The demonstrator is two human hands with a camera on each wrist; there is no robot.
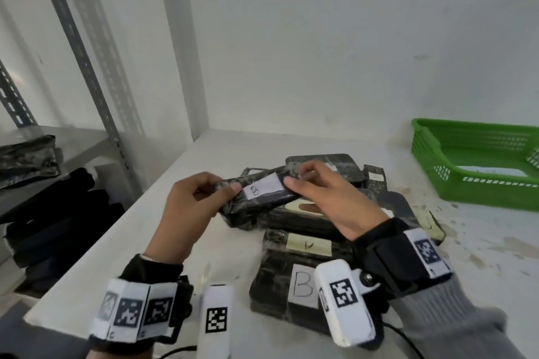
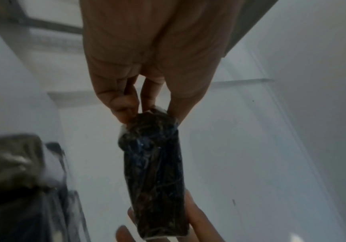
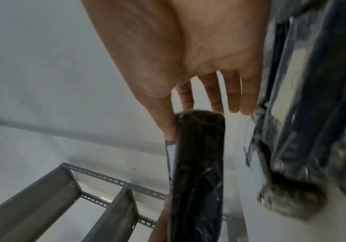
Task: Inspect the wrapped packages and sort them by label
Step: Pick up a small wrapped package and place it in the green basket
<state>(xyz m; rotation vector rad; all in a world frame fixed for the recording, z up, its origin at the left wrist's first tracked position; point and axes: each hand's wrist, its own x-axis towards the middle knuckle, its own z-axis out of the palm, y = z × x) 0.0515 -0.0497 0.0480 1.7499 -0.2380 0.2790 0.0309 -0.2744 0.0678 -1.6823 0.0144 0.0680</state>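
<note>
A black plastic-wrapped package [image 1: 256, 198] with a white label marked "B" [image 1: 264, 187] is held above the white table [image 1: 481, 248] between both hands. My left hand [image 1: 201, 192] pinches its left end, thumb on top. My right hand [image 1: 294, 176] grips its right end with thumb and fingers. In the left wrist view the left hand [image 2: 147, 111] pinches the package [image 2: 153, 180] at its near end; in the right wrist view the right hand [image 3: 178, 117] holds the package [image 3: 196, 172]. Below lies a pile of several wrapped packages [image 1: 294, 280], one labelled "B" [image 1: 302, 285].
A green plastic basket [image 1: 478, 160] stands at the table's back right. To the left, a grey metal shelf frame [image 1: 87, 67] holds dark bundles [image 1: 55, 221] and a wrapped package [image 1: 26, 157]. White walls close the back.
</note>
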